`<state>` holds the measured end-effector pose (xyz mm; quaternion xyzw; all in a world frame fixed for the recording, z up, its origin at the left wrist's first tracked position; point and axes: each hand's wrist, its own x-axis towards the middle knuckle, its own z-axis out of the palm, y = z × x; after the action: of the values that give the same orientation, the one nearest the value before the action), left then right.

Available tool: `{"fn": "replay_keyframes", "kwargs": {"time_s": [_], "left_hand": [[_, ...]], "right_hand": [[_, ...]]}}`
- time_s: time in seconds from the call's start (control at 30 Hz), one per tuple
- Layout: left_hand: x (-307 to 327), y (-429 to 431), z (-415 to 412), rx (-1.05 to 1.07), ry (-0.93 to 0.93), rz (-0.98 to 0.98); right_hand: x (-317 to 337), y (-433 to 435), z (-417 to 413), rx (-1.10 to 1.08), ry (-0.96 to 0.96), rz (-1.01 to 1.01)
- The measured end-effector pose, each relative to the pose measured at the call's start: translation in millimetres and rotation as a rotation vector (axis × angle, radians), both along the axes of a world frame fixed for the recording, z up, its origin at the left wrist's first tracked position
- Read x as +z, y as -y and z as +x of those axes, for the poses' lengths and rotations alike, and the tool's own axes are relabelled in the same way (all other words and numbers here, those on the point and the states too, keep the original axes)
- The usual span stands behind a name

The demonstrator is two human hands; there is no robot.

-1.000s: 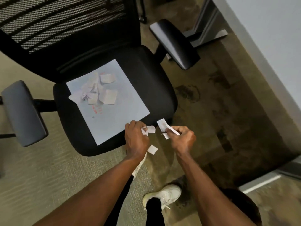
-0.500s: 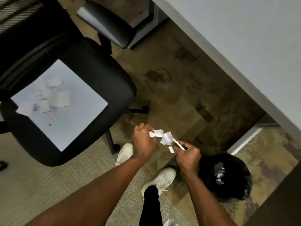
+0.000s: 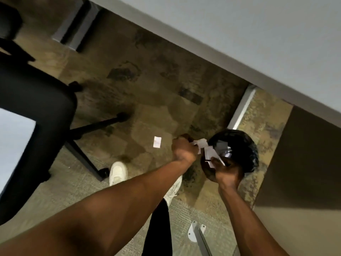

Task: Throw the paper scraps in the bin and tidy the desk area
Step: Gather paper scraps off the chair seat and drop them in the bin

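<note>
My left hand [image 3: 183,149] and my right hand [image 3: 226,169] each grip white paper scraps [image 3: 204,149], held together over the near rim of a round black bin [image 3: 245,145] lined with a dark bag. A few scraps lie inside the bin [image 3: 224,147]. One small white scrap [image 3: 157,142] lies on the carpet left of my left hand. At the left edge, a corner of the white sheet [image 3: 14,145] shows on the black office chair seat [image 3: 36,100].
The grey desk top [image 3: 239,30] runs diagonally across the upper right, with a brown side panel [image 3: 304,163] right of the bin. Chair legs [image 3: 83,156] spread over the carpet. My white shoes [image 3: 118,172] stand below. A metal foot [image 3: 195,231] sits at the bottom.
I have turned right, away from the chair. Both hands carried the scraps over to the bin. One scrap now lies on the carpet.
</note>
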<state>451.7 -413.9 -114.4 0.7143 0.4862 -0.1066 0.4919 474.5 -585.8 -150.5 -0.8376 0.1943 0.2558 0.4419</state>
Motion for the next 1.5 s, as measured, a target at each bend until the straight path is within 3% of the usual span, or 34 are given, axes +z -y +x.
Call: {"fn": "replay_keyframes", "kwargs": {"time_s": [0.2, 0.4, 0.6, 0.73, 0.83, 1.0, 1.27, 1.5], "left_hand": [[-45, 78, 41, -0.128, 0.002, -0.079], [-85, 126, 73, -0.289, -0.071, -0.039], [-112, 149, 86, -0.371, 0.014, 0.025], [-122, 154, 93, -0.440, 0.047, -0.023], [-127, 150, 93, -0.448, 0.046, -0.060], [-127, 141, 81, -0.587, -0.001, -0.056], [-99, 95, 20, -0.399, -0.124, -0.210], [-71, 21, -25, -0.264, -0.113, -0.112]], "right_hand": [[-28, 63, 28, -0.126, 0.087, -0.287], [-49, 107, 62, -0.041, 0.099, -0.420], [-78, 118, 86, -0.031, 0.002, -0.389], [-91, 117, 97, -0.041, -0.105, -0.219], [-92, 117, 98, -0.001, -0.055, -0.341], [-92, 116, 84, 0.054, -0.066, -0.320], [-67, 79, 56, 0.302, -0.024, -0.330], [-31, -18, 36, 0.413, 0.043, -0.274]]}}
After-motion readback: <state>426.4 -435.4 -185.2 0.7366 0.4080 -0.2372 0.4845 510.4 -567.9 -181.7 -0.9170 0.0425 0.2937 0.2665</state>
